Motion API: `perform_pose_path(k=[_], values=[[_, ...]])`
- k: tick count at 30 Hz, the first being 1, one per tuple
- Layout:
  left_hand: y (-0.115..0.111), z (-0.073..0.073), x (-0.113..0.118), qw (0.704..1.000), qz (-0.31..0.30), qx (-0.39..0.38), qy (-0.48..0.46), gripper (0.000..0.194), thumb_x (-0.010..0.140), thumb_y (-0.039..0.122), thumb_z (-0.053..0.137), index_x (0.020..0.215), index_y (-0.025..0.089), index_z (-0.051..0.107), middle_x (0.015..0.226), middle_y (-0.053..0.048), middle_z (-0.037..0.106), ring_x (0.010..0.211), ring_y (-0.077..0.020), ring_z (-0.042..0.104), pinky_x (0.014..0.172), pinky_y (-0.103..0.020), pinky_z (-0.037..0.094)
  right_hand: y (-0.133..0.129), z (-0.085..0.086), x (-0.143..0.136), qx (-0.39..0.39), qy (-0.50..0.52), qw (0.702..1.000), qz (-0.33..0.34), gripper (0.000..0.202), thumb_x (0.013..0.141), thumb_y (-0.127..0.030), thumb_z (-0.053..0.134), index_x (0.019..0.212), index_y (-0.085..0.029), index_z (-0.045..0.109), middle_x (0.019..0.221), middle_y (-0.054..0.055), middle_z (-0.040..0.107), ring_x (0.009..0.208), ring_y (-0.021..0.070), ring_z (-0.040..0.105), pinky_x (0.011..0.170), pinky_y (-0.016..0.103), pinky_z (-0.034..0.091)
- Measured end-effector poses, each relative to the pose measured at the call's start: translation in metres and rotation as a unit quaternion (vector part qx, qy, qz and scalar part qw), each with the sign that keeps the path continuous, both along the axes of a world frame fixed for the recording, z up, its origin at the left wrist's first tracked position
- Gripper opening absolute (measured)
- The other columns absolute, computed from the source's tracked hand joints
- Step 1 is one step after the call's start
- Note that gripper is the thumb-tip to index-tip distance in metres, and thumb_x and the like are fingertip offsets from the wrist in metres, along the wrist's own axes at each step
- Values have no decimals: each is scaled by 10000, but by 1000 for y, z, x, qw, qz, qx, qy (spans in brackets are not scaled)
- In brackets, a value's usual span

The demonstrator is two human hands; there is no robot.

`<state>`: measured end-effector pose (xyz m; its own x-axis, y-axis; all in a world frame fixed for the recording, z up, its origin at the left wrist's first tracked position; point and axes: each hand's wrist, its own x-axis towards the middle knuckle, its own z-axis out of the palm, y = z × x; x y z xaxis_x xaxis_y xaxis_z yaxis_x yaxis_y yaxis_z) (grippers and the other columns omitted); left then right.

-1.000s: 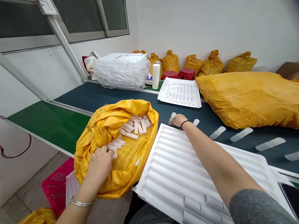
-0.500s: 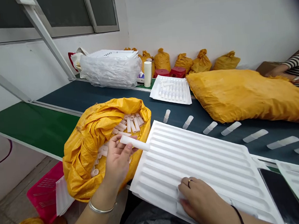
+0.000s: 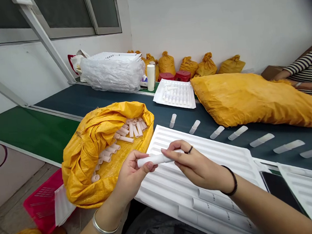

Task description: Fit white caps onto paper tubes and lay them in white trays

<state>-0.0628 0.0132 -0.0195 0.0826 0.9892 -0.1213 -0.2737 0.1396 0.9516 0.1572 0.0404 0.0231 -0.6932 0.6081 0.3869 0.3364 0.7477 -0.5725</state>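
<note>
A white plastic tube [image 3: 157,159] lies level between my two hands, above the left part of a white ribbed tray [image 3: 216,153]. My left hand [image 3: 133,171] is closed round its left end, thumb in front. The fingers of my right hand [image 3: 195,164] pinch the right end and hide it, so I cannot tell whether a second piece is there. Several white tubes with small dark marks [image 3: 215,208] lie in the tray's near grooves, below my right wrist. Left of the tray, an open yellow sack [image 3: 85,148] holds many short white tubes [image 3: 135,128].
Several white tubes with clear ends [image 3: 237,133] stand in a row on the dark belt [image 3: 166,112]. Behind are a filled tray [image 3: 174,93], a plastic-wrapped stack [image 3: 114,75] and a full yellow sack [image 3: 252,95]. A dark phone-like slab [image 3: 281,189] lies right. Another person's striped sleeve [image 3: 304,62] shows.
My right hand has risen from the tray's near grooves to the tube in my left hand and taken its right end. The left hand with the tube has moved slightly right and down.
</note>
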Motion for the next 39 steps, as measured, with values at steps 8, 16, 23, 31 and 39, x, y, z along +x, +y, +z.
perform_pose_path(k=[8,16,23,31,39], values=[[-2,23,-6,928,-134,165,307,205,876,335,554,1025,201,595,926,0,637,858,-138,593,762,-237,448,11,-4,6,-46,-7,997,-66,248,902,-226,522,1148,-200,534,1043,75,641,867,162,609,759,288,492],[-5,6,-13,805,-27,365,466,232,889,222,536,1109,150,526,996,-62,644,940,-169,599,837,-274,462,13,-10,-7,-193,34,976,-92,253,904,-362,515,1058,-176,592,799,35,628,645,123,540,596,250,445],[-6,-1,-15,724,27,448,523,290,873,181,556,1147,105,500,961,-106,641,895,-206,600,811,-328,501,15,-14,-17,-355,81,927,-92,312,900,-430,505,1032,-160,586,665,-8,538,559,94,451,508,214,385],[-4,6,-7,720,53,460,518,233,894,199,514,1113,120,497,925,-97,651,847,-208,613,754,-330,523,4,-15,-28,-243,108,959,-95,258,919,-377,484,1018,-157,574,737,10,565,608,105,477,568,230,412],[15,-6,-29,674,-15,406,616,424,891,327,524,1256,135,425,1121,-141,609,1048,-255,571,908,-394,476,46,-22,-39,30,-215,972,-92,211,848,-342,603,932,-162,674,929,113,616,907,233,549,836,352,419]])
